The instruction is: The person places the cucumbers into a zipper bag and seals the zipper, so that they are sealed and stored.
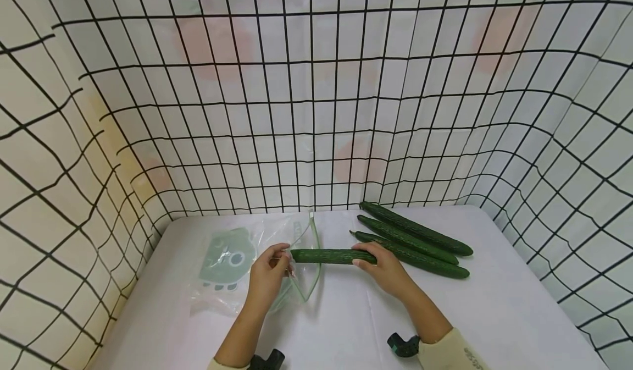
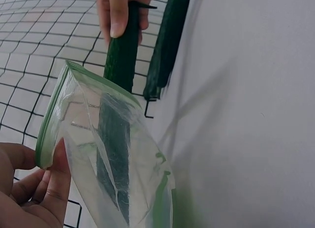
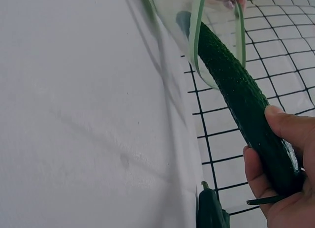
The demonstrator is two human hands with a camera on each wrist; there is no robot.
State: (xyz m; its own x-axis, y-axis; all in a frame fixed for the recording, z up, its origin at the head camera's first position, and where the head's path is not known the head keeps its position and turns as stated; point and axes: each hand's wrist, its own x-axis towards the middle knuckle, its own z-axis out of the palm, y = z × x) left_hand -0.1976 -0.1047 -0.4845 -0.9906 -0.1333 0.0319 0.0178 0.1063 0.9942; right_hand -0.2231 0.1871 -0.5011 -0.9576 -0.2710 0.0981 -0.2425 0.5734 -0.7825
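My right hand (image 1: 384, 265) grips a long green cucumber (image 1: 326, 256) near its stem end, with the thumb on one side and the fingers round the other. The cucumber's far end lies inside a clear zip bag (image 1: 267, 231), which has a green rim and a pale green animal print. In the left wrist view the covered part of the cucumber shows through the bag (image 2: 83, 139). My left hand (image 1: 268, 268) pinches the bag's rim at the mouth. The right wrist view shows the cucumber (image 3: 231, 87) passing through the open green rim (image 3: 196, 41).
Three more cucumbers (image 1: 410, 232) lie side by side on the white tabletop (image 1: 346, 326), behind and to the right of my right hand. Black wire mesh (image 1: 311, 106) stands at the back and both sides, with pale cloth behind it.
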